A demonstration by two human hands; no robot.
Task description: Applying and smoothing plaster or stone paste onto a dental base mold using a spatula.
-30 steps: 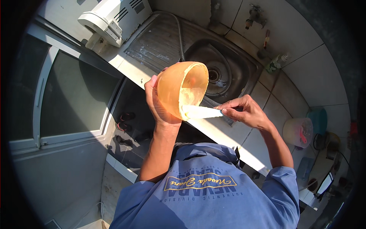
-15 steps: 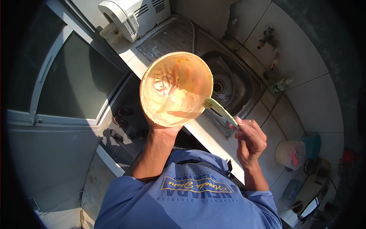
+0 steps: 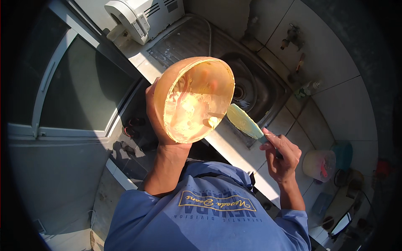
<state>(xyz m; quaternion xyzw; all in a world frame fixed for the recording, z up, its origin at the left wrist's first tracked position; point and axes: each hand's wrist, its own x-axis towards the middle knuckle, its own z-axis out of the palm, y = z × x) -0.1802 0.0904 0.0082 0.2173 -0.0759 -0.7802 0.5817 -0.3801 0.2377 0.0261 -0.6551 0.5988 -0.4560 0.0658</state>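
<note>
A translucent round plastic tub (image 3: 173,79) is tilted in front of me, its mouth turned toward the right. Yellowish creamy residue smears its inner wall and rim, and a small pale dollop (image 3: 213,122) clings inside near the lower right rim. My left hand (image 3: 155,113) is closed around the tub's left side and underside; some fingers show faintly through the wall. In my right hand (image 3: 283,157) is the handle of a pale green spatula (image 3: 245,121). Its blade, coated with yellow cream, is just right of the rim, close to the tub.
Beyond the tub lies a steel sink (image 3: 276,104) with a drainboard (image 3: 178,39). A white appliance (image 3: 153,19) stands at the back left, and a tap (image 3: 293,37) is on the tiled wall. At right are a pale bucket (image 3: 314,164) and a teal tub (image 3: 342,155).
The tub has tilted to the right. My right hand has shifted slightly right and down, and the spatula has turned its coated blade face into view. A dollop now shows inside the rim.
</note>
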